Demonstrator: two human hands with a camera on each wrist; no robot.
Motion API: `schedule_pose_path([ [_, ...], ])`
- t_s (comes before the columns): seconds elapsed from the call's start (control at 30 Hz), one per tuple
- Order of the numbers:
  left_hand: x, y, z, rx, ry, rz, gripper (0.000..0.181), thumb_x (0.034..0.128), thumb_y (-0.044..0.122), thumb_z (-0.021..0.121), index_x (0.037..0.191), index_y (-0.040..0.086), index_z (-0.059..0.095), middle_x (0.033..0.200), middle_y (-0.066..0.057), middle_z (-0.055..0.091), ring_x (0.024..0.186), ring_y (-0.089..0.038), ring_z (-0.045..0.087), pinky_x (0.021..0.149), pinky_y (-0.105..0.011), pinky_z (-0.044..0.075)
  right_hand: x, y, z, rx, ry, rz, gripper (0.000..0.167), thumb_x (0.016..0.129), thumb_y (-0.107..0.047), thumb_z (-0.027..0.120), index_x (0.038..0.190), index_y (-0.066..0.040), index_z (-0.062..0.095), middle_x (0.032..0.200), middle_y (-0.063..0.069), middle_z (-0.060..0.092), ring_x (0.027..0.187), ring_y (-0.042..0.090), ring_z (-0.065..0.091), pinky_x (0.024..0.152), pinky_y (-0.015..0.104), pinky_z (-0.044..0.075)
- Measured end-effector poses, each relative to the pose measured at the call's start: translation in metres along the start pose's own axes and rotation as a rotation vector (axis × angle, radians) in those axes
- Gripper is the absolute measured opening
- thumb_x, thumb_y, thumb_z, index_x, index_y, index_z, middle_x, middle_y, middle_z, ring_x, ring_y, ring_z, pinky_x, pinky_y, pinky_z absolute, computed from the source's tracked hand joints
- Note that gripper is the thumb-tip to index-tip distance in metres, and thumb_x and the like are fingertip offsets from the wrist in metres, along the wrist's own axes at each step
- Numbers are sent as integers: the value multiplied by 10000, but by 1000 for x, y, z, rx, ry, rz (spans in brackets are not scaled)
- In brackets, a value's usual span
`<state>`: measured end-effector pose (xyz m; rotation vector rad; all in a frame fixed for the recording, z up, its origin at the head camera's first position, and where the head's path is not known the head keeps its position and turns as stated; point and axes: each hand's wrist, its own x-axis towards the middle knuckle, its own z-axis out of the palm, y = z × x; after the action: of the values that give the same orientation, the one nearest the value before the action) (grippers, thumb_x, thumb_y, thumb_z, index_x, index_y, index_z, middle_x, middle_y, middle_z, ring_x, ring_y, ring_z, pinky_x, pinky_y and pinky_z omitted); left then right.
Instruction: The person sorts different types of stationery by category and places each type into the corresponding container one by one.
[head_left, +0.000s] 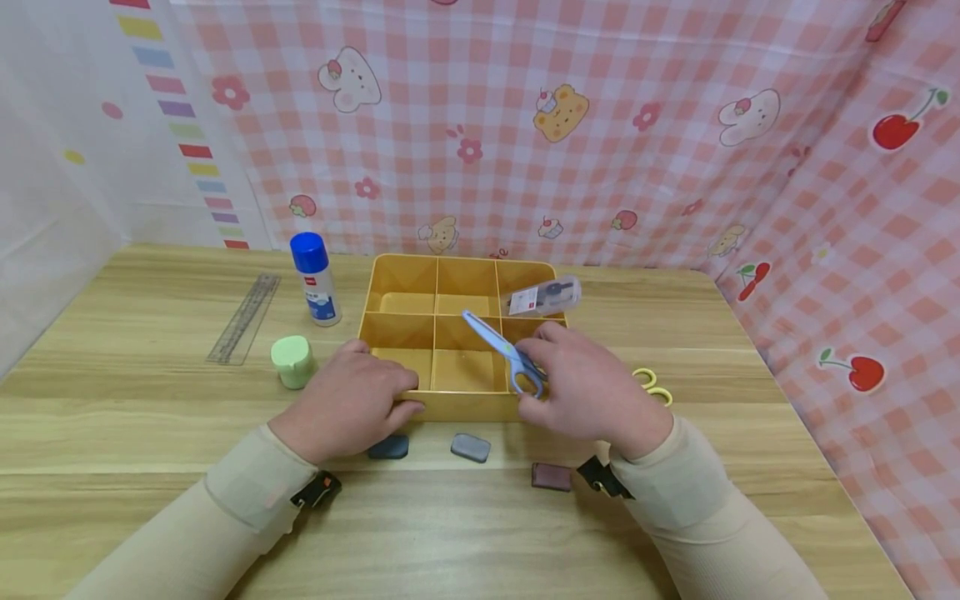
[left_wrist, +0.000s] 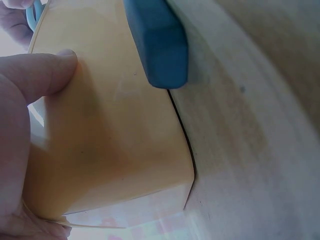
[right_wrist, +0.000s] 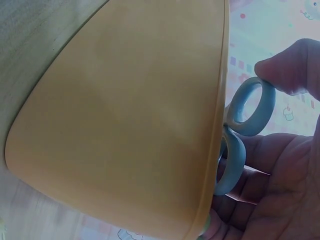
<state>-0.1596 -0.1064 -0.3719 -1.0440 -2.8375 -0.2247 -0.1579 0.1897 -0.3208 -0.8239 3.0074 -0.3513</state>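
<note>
My right hand (head_left: 585,375) holds blue scissors (head_left: 491,336) by their handle end, with the blades slanting up and left over the front compartments of a yellow divided box (head_left: 472,407). In the right wrist view, the thumb touches one scissor handle loop (right_wrist: 266,112), and the fingers lie behind the other, beside the box rim. My left hand (head_left: 345,408) grips the front left corner of the box; its thumb (left_wrist: 55,70) presses the outer front wall while the fingers reach over the side. A clear plastic pack (head_left: 551,296) leans in the back right compartment.
In front of the box lie a dark blue block (head_left: 388,447), a grey block (head_left: 471,447) and a maroon block (head_left: 552,477). To the left are a blue-capped bottle (head_left: 315,283), a ruler (head_left: 245,321) and a light green container (head_left: 292,361). Yellow handle loops (head_left: 658,394) show at right.
</note>
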Motion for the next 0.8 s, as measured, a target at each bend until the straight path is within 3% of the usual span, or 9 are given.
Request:
schedule_pose_path([
  [0.8, 0, 0, 0, 8, 7, 2, 353, 993, 429, 712, 727, 265, 546, 594, 156, 457, 578, -57, 404, 766, -367, 303, 0, 0, 0, 2, -18, -5, 374, 796, -279, 719, 1117, -90, 705, 962, -3, 554, 818, 160, 509, 705, 308, 444],
])
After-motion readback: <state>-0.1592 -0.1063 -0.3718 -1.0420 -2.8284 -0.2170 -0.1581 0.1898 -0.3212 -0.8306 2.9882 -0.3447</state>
